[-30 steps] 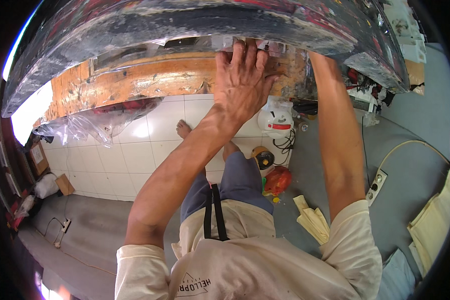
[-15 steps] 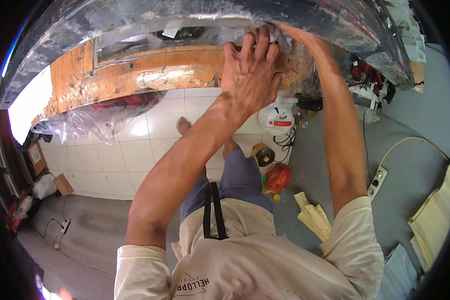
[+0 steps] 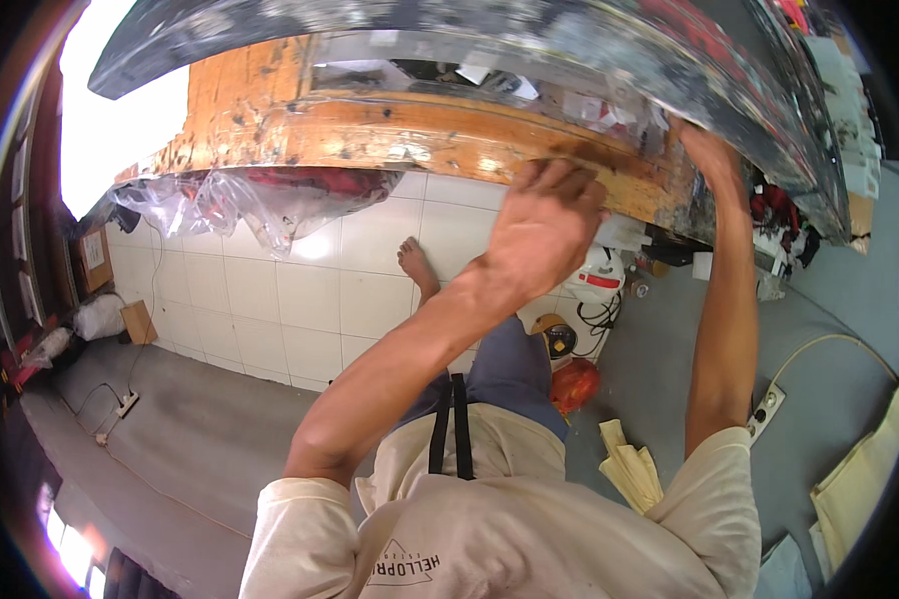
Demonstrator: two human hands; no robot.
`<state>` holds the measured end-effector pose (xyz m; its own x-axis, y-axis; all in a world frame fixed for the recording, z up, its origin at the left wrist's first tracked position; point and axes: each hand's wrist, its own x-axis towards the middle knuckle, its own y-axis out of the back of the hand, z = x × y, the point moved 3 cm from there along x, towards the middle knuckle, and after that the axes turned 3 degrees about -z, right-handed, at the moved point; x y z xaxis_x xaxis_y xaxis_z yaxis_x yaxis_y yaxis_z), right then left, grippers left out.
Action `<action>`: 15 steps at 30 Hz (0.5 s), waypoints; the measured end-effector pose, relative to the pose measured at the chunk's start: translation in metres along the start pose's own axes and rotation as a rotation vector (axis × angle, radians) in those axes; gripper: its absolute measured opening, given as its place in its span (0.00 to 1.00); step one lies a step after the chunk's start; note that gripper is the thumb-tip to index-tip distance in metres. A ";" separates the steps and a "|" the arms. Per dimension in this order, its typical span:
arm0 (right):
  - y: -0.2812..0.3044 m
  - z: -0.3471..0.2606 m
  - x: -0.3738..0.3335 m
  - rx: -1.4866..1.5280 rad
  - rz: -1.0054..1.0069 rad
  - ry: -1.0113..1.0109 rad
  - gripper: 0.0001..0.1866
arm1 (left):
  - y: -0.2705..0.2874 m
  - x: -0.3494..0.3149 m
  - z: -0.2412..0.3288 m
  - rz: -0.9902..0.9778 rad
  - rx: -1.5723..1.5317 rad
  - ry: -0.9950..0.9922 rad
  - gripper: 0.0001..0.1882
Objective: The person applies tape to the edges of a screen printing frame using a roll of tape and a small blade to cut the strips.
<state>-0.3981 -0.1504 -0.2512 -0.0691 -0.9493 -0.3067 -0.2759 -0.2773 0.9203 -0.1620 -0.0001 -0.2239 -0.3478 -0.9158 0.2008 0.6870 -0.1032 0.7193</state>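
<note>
The person's left hand (image 3: 551,215) curls at the near edge of the wooden shelf (image 3: 410,128), perhaps for support; whether it grips anything, one cannot tell. The right hand (image 3: 707,150) reaches in at the shelf's right end, below the paint-smeared board (image 3: 400,35), since the gap there seems to give access. Its fingertips are hidden, so its grip is unclear. Crumpled clear plastic (image 3: 609,112) lies just left of it.

Two hands (image 3: 547,222), two power strips (image 3: 766,415), one foot (image 3: 416,262)
</note>
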 end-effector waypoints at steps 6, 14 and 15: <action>-0.011 -0.107 -0.031 0.073 0.051 0.039 0.32 | 0.095 0.008 -0.120 0.547 0.040 0.476 0.15; -0.059 -0.234 -0.013 0.118 -0.043 0.127 0.29 | 0.103 0.008 -0.171 0.456 0.407 0.500 0.55; -0.068 -0.217 0.000 0.214 0.035 0.190 0.27 | 0.101 0.017 -0.166 0.456 0.424 0.538 0.54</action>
<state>-0.1711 -0.1639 -0.2607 0.0932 -0.9741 -0.2060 -0.4743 -0.2254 0.8510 0.0079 -0.0905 -0.2584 0.3341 -0.9045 0.2651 0.3504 0.3803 0.8559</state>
